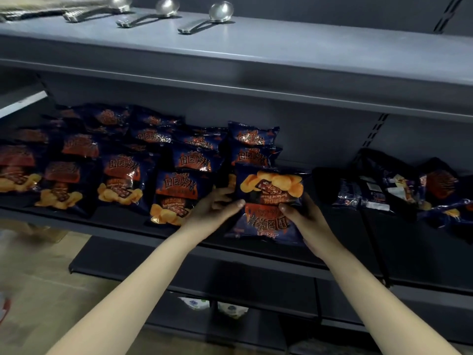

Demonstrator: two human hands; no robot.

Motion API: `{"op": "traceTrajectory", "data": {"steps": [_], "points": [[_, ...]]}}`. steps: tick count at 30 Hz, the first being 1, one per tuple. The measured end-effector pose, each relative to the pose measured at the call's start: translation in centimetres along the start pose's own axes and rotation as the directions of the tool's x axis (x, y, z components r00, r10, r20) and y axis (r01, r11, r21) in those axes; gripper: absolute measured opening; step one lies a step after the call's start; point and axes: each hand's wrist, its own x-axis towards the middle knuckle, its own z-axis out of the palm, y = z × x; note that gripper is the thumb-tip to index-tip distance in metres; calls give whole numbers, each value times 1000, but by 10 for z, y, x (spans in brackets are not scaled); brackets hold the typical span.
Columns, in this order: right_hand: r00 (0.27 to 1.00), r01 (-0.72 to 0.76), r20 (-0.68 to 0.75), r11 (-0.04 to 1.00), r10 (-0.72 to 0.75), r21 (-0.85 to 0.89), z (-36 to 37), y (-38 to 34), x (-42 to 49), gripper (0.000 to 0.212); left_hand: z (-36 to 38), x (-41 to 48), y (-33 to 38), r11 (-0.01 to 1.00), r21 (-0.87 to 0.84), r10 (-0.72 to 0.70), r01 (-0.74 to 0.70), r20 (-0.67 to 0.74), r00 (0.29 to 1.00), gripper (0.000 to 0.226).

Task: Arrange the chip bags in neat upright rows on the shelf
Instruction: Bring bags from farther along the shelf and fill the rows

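Chip bags (122, 175) line the left and middle of the shelf (115, 220) in rows; left hand (217, 207) and right hand (304, 217) grip one upside-down bag (271, 201) at the front edge (a jumbled heap (399, 190) at the right end is yet to sort).

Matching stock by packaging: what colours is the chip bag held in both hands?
The chip bag is navy with an orange-red panel and golden chips; head view.

**Chip bag upside down, both grips on it**

The left grip (217, 204) & right grip (304, 216) hold one chip bag (271, 190) by its sides, print upside down, at front of the shelf (340, 226). To the left, rows of bags (122, 180) lean back. To the right, a loose pile (399, 188) lies jumbled. Up top: ladles (204, 17) on the upper shelf (281, 47).
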Motion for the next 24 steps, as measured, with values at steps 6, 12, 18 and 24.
{"op": "traceTrajectory", "data": {"steps": [6,12,18,24], "points": [[998,-56,-13,998,56,-15,19,16,-4,40,13,-6,-15,998,-57,34,-26,160,987,54],[982,13,-186,990,-40,-144,7,-9,-3,68,-17,14,6,975,194,38,-109,337,941,38],[940,294,321,745,-113,-599,9,-83,12,67,-30,33,53,831,485,-173,-272,690,703,42],[799,102,403,561,445,-821,26,-61,19,35,-3,37,42,579,721,-363,-380,646,671,47]]}}
